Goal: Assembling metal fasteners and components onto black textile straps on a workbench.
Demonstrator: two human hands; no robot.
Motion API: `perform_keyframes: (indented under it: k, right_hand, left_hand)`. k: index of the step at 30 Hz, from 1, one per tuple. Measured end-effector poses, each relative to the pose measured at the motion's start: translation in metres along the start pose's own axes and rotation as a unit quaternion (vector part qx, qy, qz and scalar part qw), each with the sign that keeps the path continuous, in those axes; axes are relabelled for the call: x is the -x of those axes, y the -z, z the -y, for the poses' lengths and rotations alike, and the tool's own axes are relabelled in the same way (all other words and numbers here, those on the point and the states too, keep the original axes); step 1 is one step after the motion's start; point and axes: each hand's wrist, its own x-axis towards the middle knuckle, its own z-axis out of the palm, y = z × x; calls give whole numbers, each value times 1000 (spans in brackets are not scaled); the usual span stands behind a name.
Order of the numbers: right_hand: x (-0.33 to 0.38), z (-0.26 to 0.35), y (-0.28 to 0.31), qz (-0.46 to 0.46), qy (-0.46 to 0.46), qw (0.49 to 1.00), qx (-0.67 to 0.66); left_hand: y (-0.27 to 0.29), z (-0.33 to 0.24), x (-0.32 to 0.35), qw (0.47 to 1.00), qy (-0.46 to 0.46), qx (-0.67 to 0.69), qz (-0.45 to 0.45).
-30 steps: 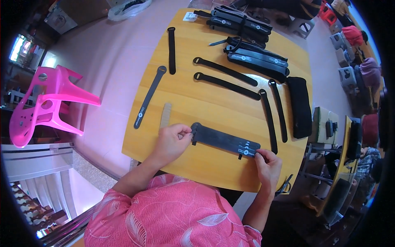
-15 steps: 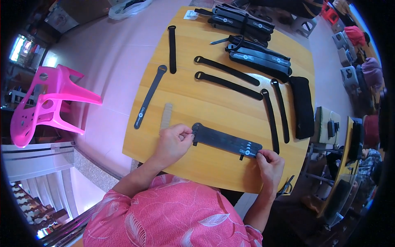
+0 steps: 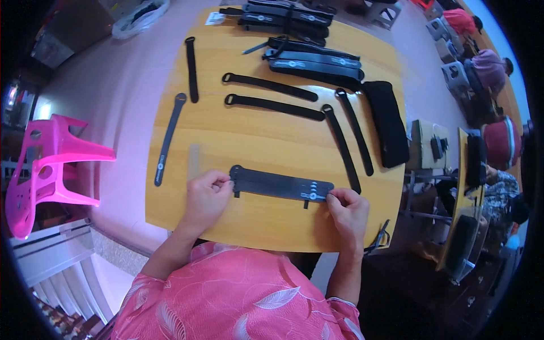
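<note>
A layered set of dark grey hook-and-loop straps lies along the table's near side, with pale printing at its right end and two small black tabs poking out below. My left hand is closed in a pinch on the rounded left end. At the right end, the thumb and fingers of my right hand pinch the edge. Just beyond my left hand lies a pale ruler-like strip. A single grey strap with an eyelet rests farther left.
Several black straps, including one long strap, are spread beyond my hands. Bundled straps and a black folded piece lie at the far right. Scissors sit at the near right corner. A pink plastic chair stands left.
The whole view has swung, so the table and straps sit farther left in the picture. Both hands keep their pinch on the strap set, which barely moves on the table.
</note>
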Motion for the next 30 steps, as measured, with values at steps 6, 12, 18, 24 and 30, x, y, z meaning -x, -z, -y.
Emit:
perform_keyframes:
  k: [6, 12, 18, 24, 30]
  right_hand:
    - [-1, -6, 3, -14, 17, 999, 32]
    - [-1, -8, 2, -23, 46, 997, 58]
    - [1, -10, -2, -31, 51, 996, 66]
    - [1, -4, -6, -32, 53, 994, 92]
    - [2, -16, -4, -49, 64, 993, 90]
  left_hand:
    - [-3, -3, -2, 1000, 1, 4, 17]
    - [-3, -1, -1, 999, 25, 18, 23]
    - [-2, 1, -1, 999, 18, 29, 26]
    - [2, -2, -1, 1000, -11, 10, 15]
    - [-4, -1, -1, 999, -33, -10, -1]
